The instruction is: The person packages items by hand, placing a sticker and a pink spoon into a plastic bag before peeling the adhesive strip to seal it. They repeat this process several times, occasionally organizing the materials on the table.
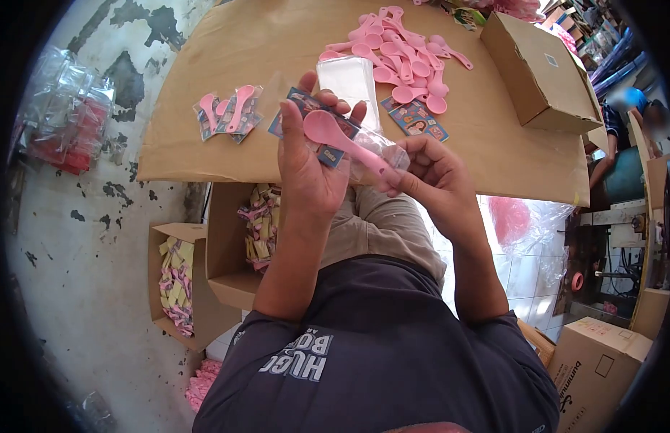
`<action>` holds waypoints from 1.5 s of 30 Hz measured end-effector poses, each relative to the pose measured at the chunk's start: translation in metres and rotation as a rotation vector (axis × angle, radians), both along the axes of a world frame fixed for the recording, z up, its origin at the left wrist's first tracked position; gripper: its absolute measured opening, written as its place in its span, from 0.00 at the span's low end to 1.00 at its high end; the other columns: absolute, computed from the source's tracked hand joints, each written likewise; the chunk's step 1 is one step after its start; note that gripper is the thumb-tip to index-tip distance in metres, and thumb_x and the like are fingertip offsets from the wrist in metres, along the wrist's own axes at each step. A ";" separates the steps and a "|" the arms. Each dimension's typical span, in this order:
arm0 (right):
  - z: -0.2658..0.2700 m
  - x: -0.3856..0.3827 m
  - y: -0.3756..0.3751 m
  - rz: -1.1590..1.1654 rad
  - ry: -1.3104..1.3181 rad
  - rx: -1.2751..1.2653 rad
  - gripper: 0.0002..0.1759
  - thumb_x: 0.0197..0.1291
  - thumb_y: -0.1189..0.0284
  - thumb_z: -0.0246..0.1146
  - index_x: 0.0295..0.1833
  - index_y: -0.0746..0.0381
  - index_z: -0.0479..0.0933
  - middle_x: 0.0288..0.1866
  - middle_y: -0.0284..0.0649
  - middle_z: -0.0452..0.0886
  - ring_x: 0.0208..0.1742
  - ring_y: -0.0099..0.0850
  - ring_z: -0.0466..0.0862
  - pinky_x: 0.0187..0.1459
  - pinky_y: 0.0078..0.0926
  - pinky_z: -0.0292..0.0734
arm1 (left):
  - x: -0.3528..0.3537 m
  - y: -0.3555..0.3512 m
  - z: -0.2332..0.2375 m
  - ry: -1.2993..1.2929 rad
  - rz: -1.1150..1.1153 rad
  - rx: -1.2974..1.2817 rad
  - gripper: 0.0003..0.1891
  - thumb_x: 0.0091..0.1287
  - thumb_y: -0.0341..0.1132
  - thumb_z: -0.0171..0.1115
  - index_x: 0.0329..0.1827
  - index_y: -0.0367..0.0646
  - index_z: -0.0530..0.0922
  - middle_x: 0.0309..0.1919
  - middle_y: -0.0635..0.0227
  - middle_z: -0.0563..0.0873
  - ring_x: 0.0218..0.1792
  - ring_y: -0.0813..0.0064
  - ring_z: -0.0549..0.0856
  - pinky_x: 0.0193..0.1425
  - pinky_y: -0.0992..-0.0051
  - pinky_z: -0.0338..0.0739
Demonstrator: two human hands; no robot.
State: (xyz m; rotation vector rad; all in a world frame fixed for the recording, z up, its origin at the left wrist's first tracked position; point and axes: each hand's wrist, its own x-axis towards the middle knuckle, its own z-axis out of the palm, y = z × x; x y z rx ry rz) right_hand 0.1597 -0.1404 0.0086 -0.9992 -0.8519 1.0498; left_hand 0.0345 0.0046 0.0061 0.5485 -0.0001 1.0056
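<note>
While the pink spoon point(328, 130) lies between your two hands, its bowl over your left palm and its handle slanting towards your right fingertips, it covers part of the printed card point(330, 156) beneath. Your left hand point(313, 155) is turned palm up and cupped about that card, thumb standing apart from the curled fingers; you cannot tell from this view whether they grip it firmly. Your right hand point(432, 177) is pinched together, thumb against fingers, on the handle's end and the crumpled clear bag point(395, 156) around it.

Just beyond your left fingers, and partly hidden by them, is a white stack point(349, 83). Past your right hand lie more cards point(419, 123), with a heap of pink spoons point(407, 54) behind, overlapping them. Left of your left hand, you have bagged spoons point(237, 112) on the table point(191, 155). A carton point(533, 79) stands beyond your right hand, well apart; below your left wrist, an open box point(227, 270) holds packets point(261, 234).
</note>
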 end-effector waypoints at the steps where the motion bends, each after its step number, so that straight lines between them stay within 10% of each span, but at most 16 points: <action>1: 0.003 -0.002 0.000 -0.007 0.007 -0.001 0.14 0.72 0.78 0.66 0.58 0.69 0.74 0.48 0.40 0.86 0.46 0.24 0.87 0.47 0.23 0.83 | 0.000 0.000 0.000 -0.004 0.003 -0.003 0.30 0.80 0.52 0.58 0.75 0.42 0.67 0.46 0.66 0.83 0.49 0.72 0.85 0.75 0.57 0.76; 17: -0.027 -0.021 0.029 -0.274 -0.186 0.153 0.21 0.61 0.71 0.79 0.50 0.64 0.73 0.41 0.33 0.80 0.42 0.19 0.82 0.44 0.19 0.80 | -0.002 -0.012 -0.011 -0.024 -0.296 -0.158 0.25 0.83 0.45 0.54 0.75 0.39 0.66 0.47 0.66 0.82 0.51 0.72 0.85 0.64 0.62 0.85; 26: -0.011 -0.012 0.012 -0.390 -0.754 0.281 0.29 0.59 0.78 0.76 0.66 0.60 0.76 0.47 0.38 0.79 0.38 0.24 0.78 0.40 0.23 0.77 | -0.017 0.001 0.007 0.170 -0.236 -0.133 0.26 0.83 0.43 0.55 0.75 0.36 0.65 0.64 0.53 0.79 0.67 0.62 0.80 0.72 0.55 0.80; 32: 0.019 0.002 0.009 -0.493 -1.326 0.244 0.32 0.55 0.82 0.71 0.66 0.49 0.82 0.69 0.41 0.76 0.67 0.43 0.75 0.62 0.40 0.77 | -0.016 -0.004 0.022 0.104 -0.425 -0.104 0.30 0.84 0.47 0.48 0.77 0.33 0.61 0.73 0.46 0.72 0.76 0.55 0.72 0.79 0.53 0.72; 38: 0.019 0.002 0.024 -0.384 -1.179 0.503 0.18 0.50 0.74 0.73 0.49 0.48 0.91 0.70 0.40 0.80 0.67 0.40 0.75 0.63 0.40 0.76 | -0.013 -0.014 0.015 0.274 -0.465 -0.063 0.32 0.85 0.49 0.46 0.79 0.30 0.59 0.73 0.44 0.72 0.74 0.52 0.74 0.77 0.54 0.73; 41: 0.028 0.010 0.019 -0.336 -0.861 0.585 0.18 0.46 0.75 0.76 0.47 0.63 0.89 0.53 0.43 0.89 0.50 0.36 0.85 0.55 0.31 0.78 | -0.014 -0.007 0.016 0.301 -0.380 -0.048 0.37 0.83 0.54 0.48 0.79 0.29 0.58 0.72 0.42 0.74 0.74 0.55 0.75 0.77 0.55 0.72; 45: 0.019 0.001 0.008 -0.415 -0.554 0.339 0.22 0.61 0.77 0.74 0.61 0.65 0.81 0.42 0.36 0.88 0.42 0.24 0.84 0.49 0.24 0.78 | -0.024 -0.009 0.024 0.342 -0.355 0.297 0.30 0.81 0.44 0.56 0.76 0.31 0.65 0.67 0.50 0.82 0.64 0.66 0.84 0.66 0.66 0.82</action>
